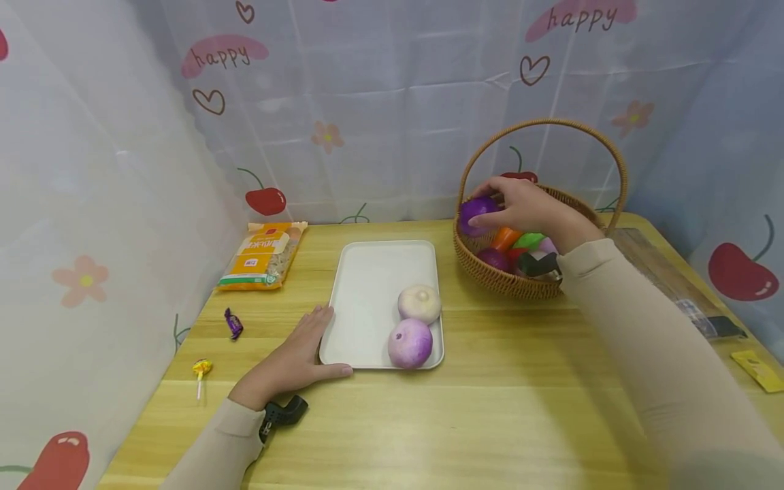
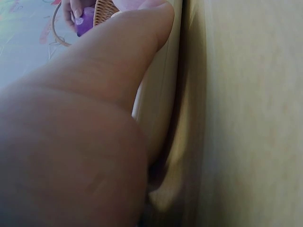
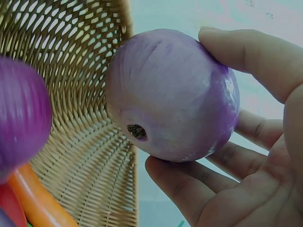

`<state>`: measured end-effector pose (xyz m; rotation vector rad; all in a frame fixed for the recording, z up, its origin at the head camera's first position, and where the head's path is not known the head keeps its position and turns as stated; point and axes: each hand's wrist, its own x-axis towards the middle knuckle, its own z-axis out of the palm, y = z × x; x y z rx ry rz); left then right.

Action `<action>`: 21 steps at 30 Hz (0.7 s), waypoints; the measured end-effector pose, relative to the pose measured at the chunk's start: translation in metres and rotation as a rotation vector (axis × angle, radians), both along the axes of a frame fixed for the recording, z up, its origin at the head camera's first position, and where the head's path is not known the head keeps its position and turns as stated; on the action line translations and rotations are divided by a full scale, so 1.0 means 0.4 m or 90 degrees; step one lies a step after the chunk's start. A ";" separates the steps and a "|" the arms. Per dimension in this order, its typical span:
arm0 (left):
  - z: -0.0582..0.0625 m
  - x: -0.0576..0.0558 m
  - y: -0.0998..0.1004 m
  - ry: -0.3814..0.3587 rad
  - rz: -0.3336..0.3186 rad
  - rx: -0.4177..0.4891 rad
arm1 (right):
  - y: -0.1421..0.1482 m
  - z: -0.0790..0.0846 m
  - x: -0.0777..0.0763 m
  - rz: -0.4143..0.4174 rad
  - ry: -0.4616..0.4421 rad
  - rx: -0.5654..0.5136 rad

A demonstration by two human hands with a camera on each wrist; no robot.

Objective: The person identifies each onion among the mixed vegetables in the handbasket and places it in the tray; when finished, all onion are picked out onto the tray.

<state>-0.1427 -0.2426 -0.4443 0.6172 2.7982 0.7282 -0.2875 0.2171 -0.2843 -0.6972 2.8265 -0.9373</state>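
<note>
My right hand [image 1: 525, 204] grips a purple onion [image 3: 165, 99] between thumb and fingers, at the left rim of the wicker basket [image 1: 511, 287]. Inside the basket lie a darker purple onion [image 3: 21, 113], an orange carrot-like piece [image 3: 40, 196] and other colourful produce. My left hand [image 1: 288, 364] rests at the near left corner of a white tray [image 1: 364, 292], fingers along its left side and thumb at its front edge. On the tray's right side sit a whitish onion [image 1: 420, 303] and a light purple onion [image 1: 410, 344], side by side.
At the left are an orange food packet [image 1: 263, 255], a purple-wrapped candy [image 1: 233, 324] and a yellow lollipop [image 1: 201, 369]. A dark wooden board [image 1: 661, 269] and a yellow sachet [image 1: 758, 371] lie at the right. The basket's tall handle [image 1: 542, 122] arches over it.
</note>
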 end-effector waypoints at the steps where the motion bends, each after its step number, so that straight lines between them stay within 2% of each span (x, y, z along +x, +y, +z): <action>1: 0.000 0.000 0.000 0.001 -0.001 0.001 | -0.003 -0.001 0.002 0.001 0.001 -0.005; 9: -0.001 0.000 0.002 0.008 -0.005 0.010 | -0.019 0.002 0.009 -0.002 0.012 -0.017; 21: 0.000 0.001 0.002 0.010 -0.008 0.014 | -0.060 0.026 0.034 0.009 -0.005 -0.059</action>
